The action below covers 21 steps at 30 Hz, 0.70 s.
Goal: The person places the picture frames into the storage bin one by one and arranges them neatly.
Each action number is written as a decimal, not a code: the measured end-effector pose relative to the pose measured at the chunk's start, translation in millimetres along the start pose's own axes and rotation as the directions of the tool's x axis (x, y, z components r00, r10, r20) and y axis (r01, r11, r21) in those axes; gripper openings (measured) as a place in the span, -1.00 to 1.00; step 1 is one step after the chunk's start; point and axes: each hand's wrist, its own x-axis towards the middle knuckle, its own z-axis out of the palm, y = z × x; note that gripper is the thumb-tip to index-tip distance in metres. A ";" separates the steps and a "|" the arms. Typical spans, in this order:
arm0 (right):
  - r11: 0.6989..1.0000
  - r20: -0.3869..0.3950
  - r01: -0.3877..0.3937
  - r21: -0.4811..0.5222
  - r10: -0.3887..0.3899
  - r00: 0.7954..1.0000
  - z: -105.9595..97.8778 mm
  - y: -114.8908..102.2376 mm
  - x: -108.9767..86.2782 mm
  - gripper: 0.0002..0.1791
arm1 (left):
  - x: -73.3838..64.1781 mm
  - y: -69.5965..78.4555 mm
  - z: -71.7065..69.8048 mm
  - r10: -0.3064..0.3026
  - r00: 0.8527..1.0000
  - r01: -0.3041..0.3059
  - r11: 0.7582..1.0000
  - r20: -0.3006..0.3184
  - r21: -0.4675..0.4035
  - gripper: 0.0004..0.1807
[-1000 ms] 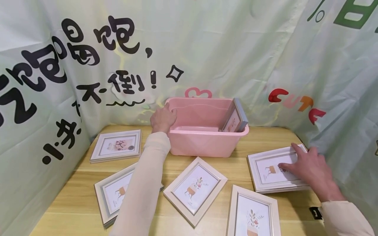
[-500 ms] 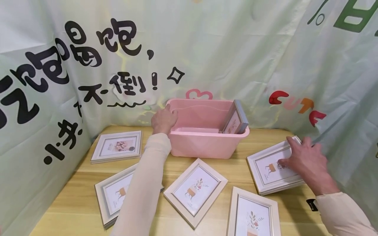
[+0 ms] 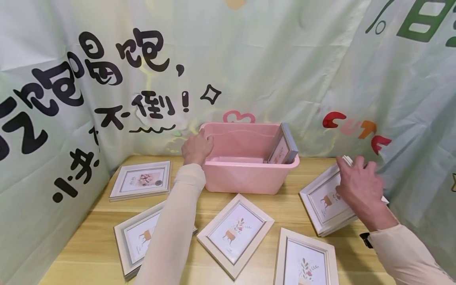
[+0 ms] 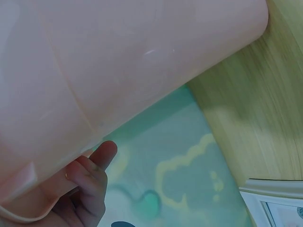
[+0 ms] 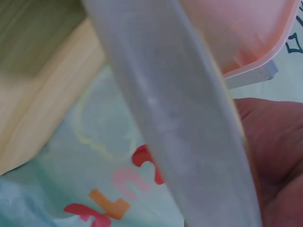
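My left hand (image 3: 197, 148) holds the left rim of a pink plastic bin (image 3: 246, 180). In the left wrist view its fingers (image 4: 90, 182) curl under the rim, against the outer wall. At the right of the table, my right hand (image 3: 361, 192) grips a white picture frame (image 3: 325, 200) with a printed potted-plant picture. That frame is tilted, its right side raised. In the right wrist view the frame's pale side (image 5: 165, 113) crosses close to the camera, with part of the hand beside it. A grey-edged picture frame (image 3: 285, 146) leans inside the bin's right end.
More picture frames lie on the wooden table: a flower-picture frame (image 3: 140, 180) at the back left, a frame (image 3: 139, 233) partly under the left sleeve, a middle frame (image 3: 236, 236) and a front frame (image 3: 306, 257). A printed curtain (image 3: 270, 79) hangs behind.
The right hand has moved up and left, raising the right side of its picture frame from lying flat to a tilt. The left hand has stayed on the bin's rim.
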 end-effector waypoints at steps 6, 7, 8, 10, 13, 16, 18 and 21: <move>0.997 -0.077 0.040 -0.066 -0.045 0.996 -4.6 -14.7 -4.4 -0.16 | -0.8 0.6 -0.4 -0.007 1.000 0.007 1.000 -0.003 -0.002 -0.32; 0.996 -0.086 0.043 -0.077 -0.049 0.995 -5.4 -17.6 -5.4 -0.17 | -0.7 0.6 -0.8 -0.008 1.000 0.008 1.000 -0.003 -0.002 -0.32; 0.995 -0.093 0.047 -0.084 -0.055 0.994 -6.3 -20.1 -6.5 -0.18 | -0.5 0.4 -1.0 -0.007 1.000 0.007 1.000 -0.005 -0.001 -0.32; 0.994 -0.109 0.053 -0.093 -0.063 0.992 -7.9 -24.4 -9.0 -0.20 | 0.1 0.3 -0.9 -0.009 1.000 0.009 1.000 -0.008 -0.006 -0.33; 0.995 -0.119 0.053 -0.082 -0.063 0.991 -10.1 -28.5 -12.3 -0.22 | 0.3 -0.3 -0.7 -0.007 1.000 0.007 1.000 -0.005 -0.001 -0.33; 0.998 -0.081 0.044 -0.041 -0.047 0.996 -14.5 -30.5 -14.3 -0.20 | -0.4 0.1 -0.2 -0.007 1.000 0.007 1.000 -0.005 0.002 -0.33; 0.999 -0.028 0.037 -0.016 -0.037 0.999 -19.3 -31.1 -15.0 -0.16 | -0.9 0.4 -0.5 -0.007 1.000 0.007 1.000 -0.005 0.005 -0.32; 0.999 0.070 0.038 0.006 -0.039 0.997 -26.8 -30.2 -16.8 -0.10 | -1.4 1.0 -0.5 -0.007 1.000 0.007 1.000 0.002 0.007 -0.31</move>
